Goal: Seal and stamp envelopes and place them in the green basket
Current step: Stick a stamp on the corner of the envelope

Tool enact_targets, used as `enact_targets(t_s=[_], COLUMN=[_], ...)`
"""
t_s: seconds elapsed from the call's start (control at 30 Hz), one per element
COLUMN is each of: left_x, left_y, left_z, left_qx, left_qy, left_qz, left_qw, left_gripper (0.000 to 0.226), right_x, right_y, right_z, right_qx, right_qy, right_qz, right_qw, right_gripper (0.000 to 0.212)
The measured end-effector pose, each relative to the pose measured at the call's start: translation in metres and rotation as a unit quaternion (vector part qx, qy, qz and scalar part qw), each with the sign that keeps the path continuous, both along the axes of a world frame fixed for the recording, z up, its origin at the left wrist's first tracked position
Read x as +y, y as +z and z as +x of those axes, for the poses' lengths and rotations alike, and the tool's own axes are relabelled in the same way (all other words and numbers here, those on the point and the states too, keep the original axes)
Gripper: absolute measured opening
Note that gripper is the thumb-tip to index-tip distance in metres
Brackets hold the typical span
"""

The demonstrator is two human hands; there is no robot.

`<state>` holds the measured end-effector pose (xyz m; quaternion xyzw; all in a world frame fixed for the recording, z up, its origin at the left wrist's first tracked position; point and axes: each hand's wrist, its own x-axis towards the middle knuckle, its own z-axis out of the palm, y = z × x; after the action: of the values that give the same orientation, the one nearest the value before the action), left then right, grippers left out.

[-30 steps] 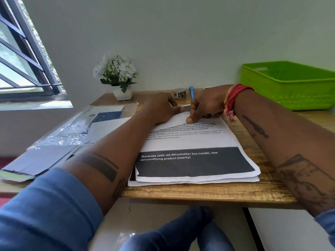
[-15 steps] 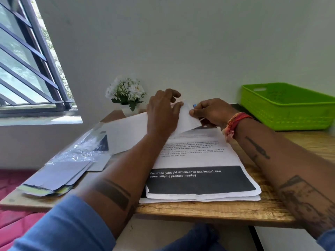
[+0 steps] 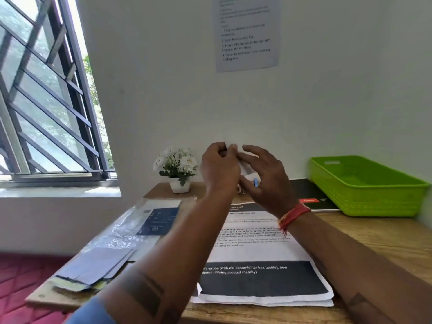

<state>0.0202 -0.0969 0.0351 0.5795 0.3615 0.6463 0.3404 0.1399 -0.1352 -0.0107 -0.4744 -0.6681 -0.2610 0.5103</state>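
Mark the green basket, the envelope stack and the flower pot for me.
green basket (image 3: 383, 202), head view, front wall.
envelope stack (image 3: 93, 265), head view, top envelope's face.
flower pot (image 3: 179, 187), head view, white pot's front.

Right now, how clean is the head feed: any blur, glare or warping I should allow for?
Head view: both hands, left hand and right hand, are motion-smeared; window is blown out; wide-angle bends its bars; wall notice is too soft to read; green basket is sharp.
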Motion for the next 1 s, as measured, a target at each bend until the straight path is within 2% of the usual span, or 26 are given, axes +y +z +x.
enact_targets(t_s=[0.1,0.17,0.23,0.27,0.33,0.43,0.5,0.57,0.6,0.67,0.7,0.8,0.9,0.93,1.0], left_x=[0.011,0.020,0.029,0.033,0.043,0.055,0.062,0.068,0.072,0.078,0.080,0.076,0.067,0.063,0.054], left_y=[0.003,0.002,-0.001,-0.005,-0.017,-0.038,-0.047,-0.054,-0.059,-0.065,-0.069,-0.081,-0.092,-0.094,-0.097], left_z=[-0.017,-0.029,-0.044,-0.053,-0.072,-0.099,-0.112,-0.121,-0.124,-0.129,-0.131,-0.133,-0.130,-0.127,-0.115], left_qx=[-0.071,-0.132,-0.161,-0.146,-0.053,0.074,0.133,0.217,0.287,0.428,0.471,0.539,0.595,0.595,0.574], left_qy=[-0.105,-0.185,-0.231,-0.231,-0.183,-0.102,-0.080,-0.041,-0.005,0.070,0.090,0.110,0.138,0.132,0.054], left_qz=[-0.061,-0.137,-0.217,-0.248,-0.282,-0.312,-0.324,-0.301,-0.268,-0.194,-0.170,-0.117,-0.017,0.033,0.124], left_qw=[0.990,0.964,0.935,0.929,0.940,0.942,0.933,0.928,0.920,0.880,0.861,0.827,0.791,0.792,0.808], left_gripper=[0.010,0.007,0.013,0.016,0.018,0.018,0.019,0.018,0.019,0.024,0.027,0.032,0.033,0.033,0.033], right_x=[0.001,0.001,0.001,0.001,0.001,0.006,0.010,0.013,0.014,0.015,0.016,0.017,0.019,0.020,0.021], right_y=[-0.003,-0.005,-0.005,-0.004,-0.005,-0.015,-0.025,-0.033,-0.035,-0.038,-0.040,-0.043,-0.045,-0.045,-0.047], right_z=[0.003,0.007,0.012,0.014,0.014,0.003,-0.009,-0.016,-0.018,-0.019,-0.019,-0.020,-0.019,-0.020,-0.020], right_qx=[-0.044,-0.064,-0.065,-0.058,-0.060,-0.165,-0.221,-0.227,-0.214,-0.182,-0.172,-0.159,-0.154,-0.150,-0.151], right_qy=[-0.051,-0.076,-0.059,-0.036,-0.006,-0.009,0.006,0.024,0.035,0.054,0.060,0.064,0.057,0.055,0.051], right_qz=[-0.024,-0.037,-0.074,-0.108,-0.206,-0.357,-0.407,-0.440,-0.457,-0.480,-0.484,-0.480,-0.483,-0.484,-0.480], right_qw=[0.997,0.994,0.993,0.992,0.977,0.919,0.886,0.868,0.863,0.857,0.856,0.860,0.860,0.860,0.863], right_gripper=[0.068,0.068,0.070,0.071,0.066,0.061,0.061,0.064,0.066,0.066,0.062,0.049,0.044,0.044,0.045])
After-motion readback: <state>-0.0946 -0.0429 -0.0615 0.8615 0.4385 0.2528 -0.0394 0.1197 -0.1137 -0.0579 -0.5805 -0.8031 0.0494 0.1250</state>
